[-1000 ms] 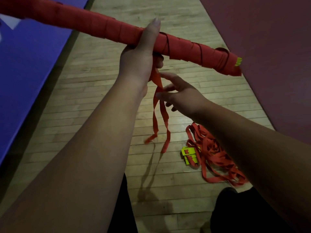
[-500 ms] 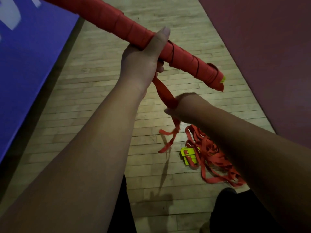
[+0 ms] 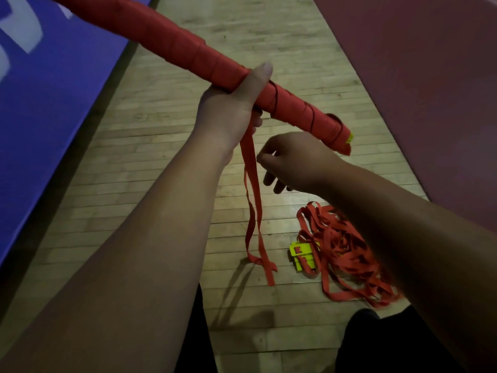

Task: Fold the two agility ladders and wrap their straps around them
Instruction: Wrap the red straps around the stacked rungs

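Observation:
My left hand (image 3: 231, 109) grips a long bundle, the folded agility ladder (image 3: 188, 53), wound in red strap. It slants from the upper left down to a yellow-tipped end at the right. A loose red strap (image 3: 251, 189) hangs from under my left hand, with its two ends dangling above the floor. My right hand (image 3: 293, 161) hovers just right of this strap with loosely curled fingers, and a fingertip is at the strap's edge. The second ladder (image 3: 341, 251), a tangled heap of red straps with yellow rungs (image 3: 301, 255), lies on the floor under my right forearm.
The wooden floor (image 3: 161, 157) runs between a blue mat (image 3: 48, 103) on the left and a dark red mat (image 3: 430, 76) on the right. My dark-clothed legs show at the bottom edge.
My right hand let go of the strap it was pulling taut, and the strap now hangs straight down. The bundle tilted steeper, its right end lower.

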Available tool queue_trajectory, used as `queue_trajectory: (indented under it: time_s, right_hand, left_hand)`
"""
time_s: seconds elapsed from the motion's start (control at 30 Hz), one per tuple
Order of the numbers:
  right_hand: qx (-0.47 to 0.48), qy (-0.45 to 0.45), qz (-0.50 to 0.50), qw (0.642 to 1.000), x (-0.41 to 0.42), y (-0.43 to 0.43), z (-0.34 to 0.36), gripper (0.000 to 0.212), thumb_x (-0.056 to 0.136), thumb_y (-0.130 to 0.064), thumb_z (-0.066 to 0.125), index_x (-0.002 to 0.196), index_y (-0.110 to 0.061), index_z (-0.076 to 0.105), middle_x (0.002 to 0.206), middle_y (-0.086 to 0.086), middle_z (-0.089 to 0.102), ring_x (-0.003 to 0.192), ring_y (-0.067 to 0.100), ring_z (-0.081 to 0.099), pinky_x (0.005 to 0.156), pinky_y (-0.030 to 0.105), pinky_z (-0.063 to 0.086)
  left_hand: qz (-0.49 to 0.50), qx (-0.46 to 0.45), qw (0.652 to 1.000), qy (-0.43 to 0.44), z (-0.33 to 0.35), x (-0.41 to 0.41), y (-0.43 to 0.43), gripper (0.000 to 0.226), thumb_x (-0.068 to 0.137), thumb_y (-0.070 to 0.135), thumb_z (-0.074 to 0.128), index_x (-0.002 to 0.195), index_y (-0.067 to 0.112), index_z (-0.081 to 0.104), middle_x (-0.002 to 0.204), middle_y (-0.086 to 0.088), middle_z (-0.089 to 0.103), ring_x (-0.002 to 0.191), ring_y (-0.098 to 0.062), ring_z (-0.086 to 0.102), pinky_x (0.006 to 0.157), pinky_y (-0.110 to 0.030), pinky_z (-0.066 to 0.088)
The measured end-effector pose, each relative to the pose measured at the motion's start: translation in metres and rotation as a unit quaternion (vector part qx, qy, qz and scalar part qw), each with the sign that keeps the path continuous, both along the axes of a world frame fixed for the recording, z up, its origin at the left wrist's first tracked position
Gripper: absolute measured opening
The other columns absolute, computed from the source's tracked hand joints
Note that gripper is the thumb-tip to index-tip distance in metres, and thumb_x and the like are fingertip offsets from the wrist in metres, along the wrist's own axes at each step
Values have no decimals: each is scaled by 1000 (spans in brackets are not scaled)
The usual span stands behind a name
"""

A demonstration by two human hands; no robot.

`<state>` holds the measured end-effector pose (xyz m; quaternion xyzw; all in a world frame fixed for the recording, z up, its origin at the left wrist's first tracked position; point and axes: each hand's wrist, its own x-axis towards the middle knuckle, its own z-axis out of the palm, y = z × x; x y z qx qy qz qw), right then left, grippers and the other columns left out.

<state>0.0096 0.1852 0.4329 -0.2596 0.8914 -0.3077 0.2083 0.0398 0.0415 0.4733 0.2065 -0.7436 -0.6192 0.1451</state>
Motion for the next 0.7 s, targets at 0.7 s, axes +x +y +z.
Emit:
queue_trajectory:
  time_s: [0.7]
  right_hand:
    - [-159,-342,104,920,-15,49,34,43,98,-25,69,137,-9,60,121,24,76,99,28,81,77,33,65]
  left_hand:
    - [-254,-34,965,-60,-6,6,-15,26,97,46,79,91,21,76,76,3,70,65,-12,55,60,-27,46]
